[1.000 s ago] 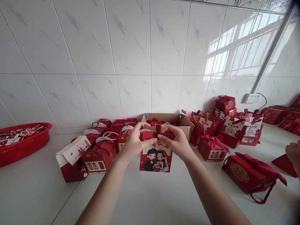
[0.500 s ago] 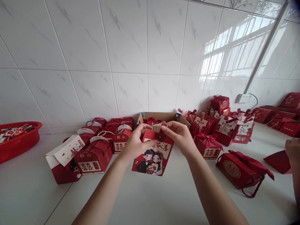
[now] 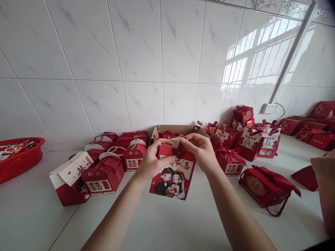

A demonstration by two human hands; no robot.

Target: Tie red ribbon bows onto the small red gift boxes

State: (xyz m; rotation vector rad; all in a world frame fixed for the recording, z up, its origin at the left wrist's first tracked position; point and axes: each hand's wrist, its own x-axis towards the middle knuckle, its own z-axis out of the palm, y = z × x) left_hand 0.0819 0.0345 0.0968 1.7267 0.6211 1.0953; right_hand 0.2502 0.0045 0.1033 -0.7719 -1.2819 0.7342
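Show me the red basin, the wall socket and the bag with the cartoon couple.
Red basin (image 3: 23, 164), head view: outer wall.
Wall socket (image 3: 270, 108), head view: front plate.
Bag (image 3: 171, 176), head view: printed front.

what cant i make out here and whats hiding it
Head view, all four:
Red paper packet with a cartoon couple: some lettering, under the left hand.
Open brown cardboard box: lower front, behind the left hand, right hand and packet.
Red oval plastic basin: left end, cut by the left edge.
Another person's hand: part cut off by the right edge.

White tabletop (image 3: 149, 226), red boxes (image 3: 261, 186), apparently a basin (image 3: 26, 166)
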